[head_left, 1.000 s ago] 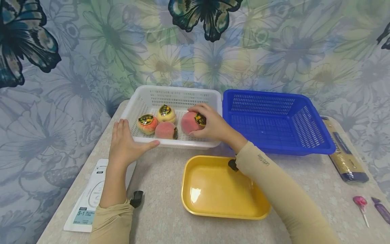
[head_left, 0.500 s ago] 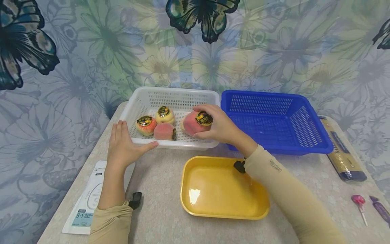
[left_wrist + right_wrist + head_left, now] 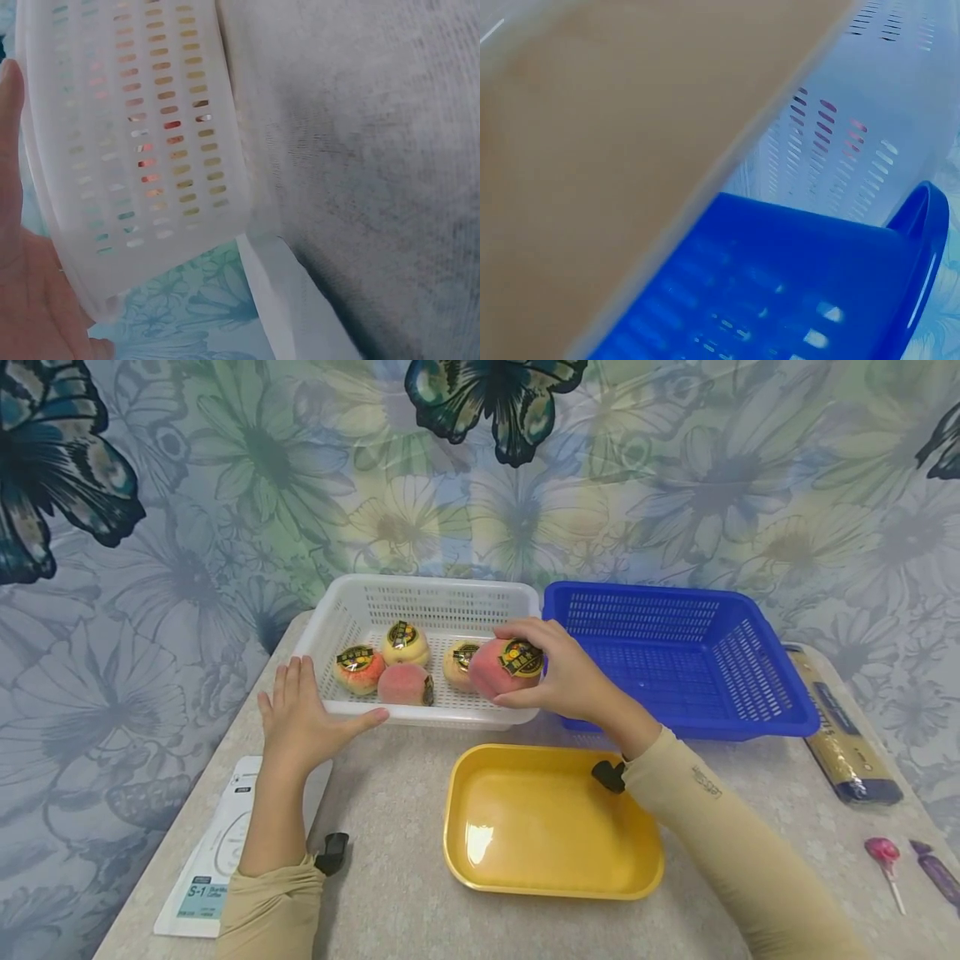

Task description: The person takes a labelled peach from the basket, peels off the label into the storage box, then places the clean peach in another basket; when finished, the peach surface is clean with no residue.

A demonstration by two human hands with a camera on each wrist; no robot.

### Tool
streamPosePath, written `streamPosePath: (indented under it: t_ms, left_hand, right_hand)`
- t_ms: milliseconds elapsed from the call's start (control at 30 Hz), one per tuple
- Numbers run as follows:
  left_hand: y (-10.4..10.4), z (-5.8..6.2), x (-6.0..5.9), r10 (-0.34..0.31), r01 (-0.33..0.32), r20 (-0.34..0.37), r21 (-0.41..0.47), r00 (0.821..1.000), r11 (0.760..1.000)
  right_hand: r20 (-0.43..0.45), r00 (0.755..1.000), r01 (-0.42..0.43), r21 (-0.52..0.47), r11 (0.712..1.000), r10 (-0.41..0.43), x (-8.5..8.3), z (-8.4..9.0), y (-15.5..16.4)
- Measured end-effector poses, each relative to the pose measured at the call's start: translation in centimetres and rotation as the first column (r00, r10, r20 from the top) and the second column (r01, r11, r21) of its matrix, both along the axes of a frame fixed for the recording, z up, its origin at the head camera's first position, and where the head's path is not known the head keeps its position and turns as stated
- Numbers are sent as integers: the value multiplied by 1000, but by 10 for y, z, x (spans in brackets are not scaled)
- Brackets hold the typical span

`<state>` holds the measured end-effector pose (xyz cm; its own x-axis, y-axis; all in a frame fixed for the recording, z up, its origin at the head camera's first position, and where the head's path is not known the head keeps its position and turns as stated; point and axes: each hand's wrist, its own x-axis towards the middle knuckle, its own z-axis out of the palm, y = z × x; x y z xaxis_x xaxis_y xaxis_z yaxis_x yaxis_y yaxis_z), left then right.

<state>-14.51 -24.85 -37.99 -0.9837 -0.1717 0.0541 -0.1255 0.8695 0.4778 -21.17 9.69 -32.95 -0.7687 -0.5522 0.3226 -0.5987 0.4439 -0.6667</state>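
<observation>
Peach with a black and yellow sticker is held in the right hand, whose fingers and thumb are curled around it from the right side. It is lifted above the right end of the white basket, close to the wall that touches the blue basket. The left hand rests flat against the front left corner of the white basket, fingers straight and together, thumb lying along the front rim; the left wrist view shows the palm against the slotted wall.

Four other fruits remain in the white basket: one orange-red, one yellow, one pink, and one pale fruit just at 9 o'clock from the held peach. At 6 o'clock from the peach the yellow tray lies with nothing in it, and the blue basket at 3 o'clock also holds nothing.

As I judge, the work is at its beginning: one fruit is lifted out but not put down anywhere, and four wait.

A white packet lies at 7 o'clock from the left hand.
</observation>
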Motion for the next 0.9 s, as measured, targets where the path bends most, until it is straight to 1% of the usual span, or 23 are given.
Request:
streamPosePath:
  t_ms: [133, 200, 333, 467, 533, 633, 733, 833, 900]
  left_hand:
    - [2, 1, 0, -4, 4, 6, 3, 1000, 1000]
    - [3, 2, 2, -12, 12, -3, 13, 1000, 1000]
    - [10, 9, 5, -42, 44, -45, 43, 998, 998]
    - [25, 19, 8, -93, 103, -101, 96, 990, 990]
    - [35, 25, 11, -127, 143, -126, 129, 984, 981]
    - [50, 32, 15, -171, 194, -145, 166, 975, 967]
    - [64, 35, 18, -207, 236, -177, 162, 962, 958]
    - [80, 39, 22, -256, 290, -215, 145, 943, 946]
    - [92, 41, 24, -304, 344, -234, 159, 924, 925]
  right_hand:
    - [-16, 1000, -10, -5, 1000, 10, 3, 1, 5]
    - [-19, 1000, -11, -3, 1000, 11, 4, 1, 7]
    - [-28, 1000, -2, 3, 1000, 2, 8, 3, 10]
    - [-38, 999, 8, -2, 1000, -8, 11, 4, 13]
    - [-45, 999, 11, -6, 1000, -11, 12, 5, 15]
    - [-49, 999, 14, -10, 1000, -14, 15, 7, 17]
    - [-54, 998, 15, -9, 1000, -15, 18, 8, 19]
    - [-68, 998, 12, -8, 1000, -13, 21, 9, 20]
    - [-83, 997, 8, -5, 1000, -8, 23, 9, 21]
